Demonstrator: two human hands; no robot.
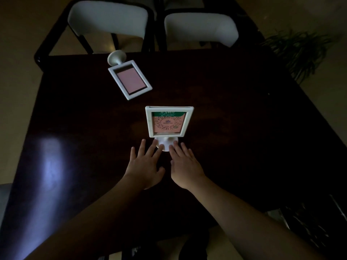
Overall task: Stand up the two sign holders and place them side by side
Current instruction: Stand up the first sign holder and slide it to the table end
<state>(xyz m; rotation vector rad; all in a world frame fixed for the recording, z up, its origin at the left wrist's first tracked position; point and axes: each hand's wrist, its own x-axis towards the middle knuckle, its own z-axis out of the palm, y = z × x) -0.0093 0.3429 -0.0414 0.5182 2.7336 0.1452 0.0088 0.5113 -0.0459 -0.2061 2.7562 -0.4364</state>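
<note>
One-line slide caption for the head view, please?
Both hands, left and right, steady the upright sign holder; second holder lies flat.

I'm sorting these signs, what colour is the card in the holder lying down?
Plain pink card, white frame; head view.

Very dim, underexposed. Bluish glare patch on table near left edge. Wide-angle bending at frame edges; corners murky, grainy.
</note>
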